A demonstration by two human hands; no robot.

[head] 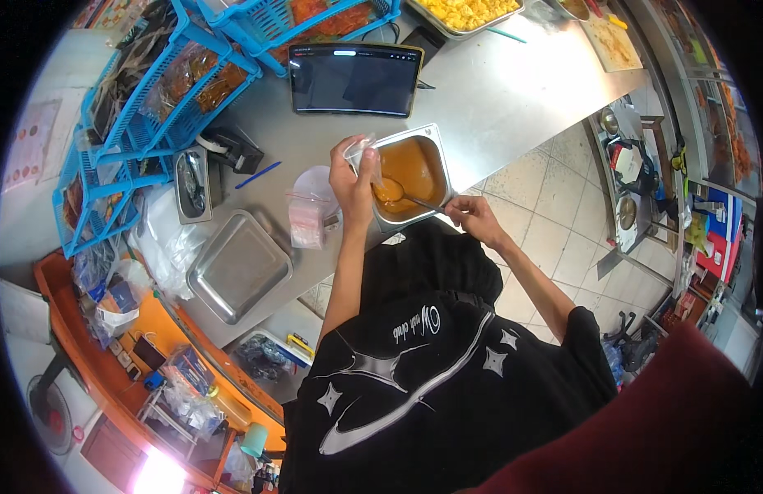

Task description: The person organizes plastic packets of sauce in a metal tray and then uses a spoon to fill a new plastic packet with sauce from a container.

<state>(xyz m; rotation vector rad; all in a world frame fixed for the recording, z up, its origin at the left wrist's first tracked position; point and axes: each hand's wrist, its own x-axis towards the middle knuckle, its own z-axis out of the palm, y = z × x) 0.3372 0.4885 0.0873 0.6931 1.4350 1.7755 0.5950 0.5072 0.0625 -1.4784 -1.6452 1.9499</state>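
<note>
My left hand (355, 179) holds a small clear plastic bag (362, 151) by its mouth, over the left edge of a deep steel pan (444, 162). Orange-brown sauce (415, 167) fills part of the pan. My right hand (472, 216) grips the handle of a metal spoon (423, 203) above the pan's near right rim. The spoon's bowl, with sauce in it, is just beneath the bag; whether they touch I cannot tell. Left of my left wrist lies a stack of small zip bags (307, 226), beside a round whitish lid or plate (313, 183).
An empty steel tray (239, 267) lies at the left, near a small steel container (193, 185), a blue pen (258, 175) and a tape dispenser (236, 148). A tablet (355, 80) stands behind the pan. Blue plastic baskets (171, 105) rise at the back left. Yellow food fills a tray (458, 34).
</note>
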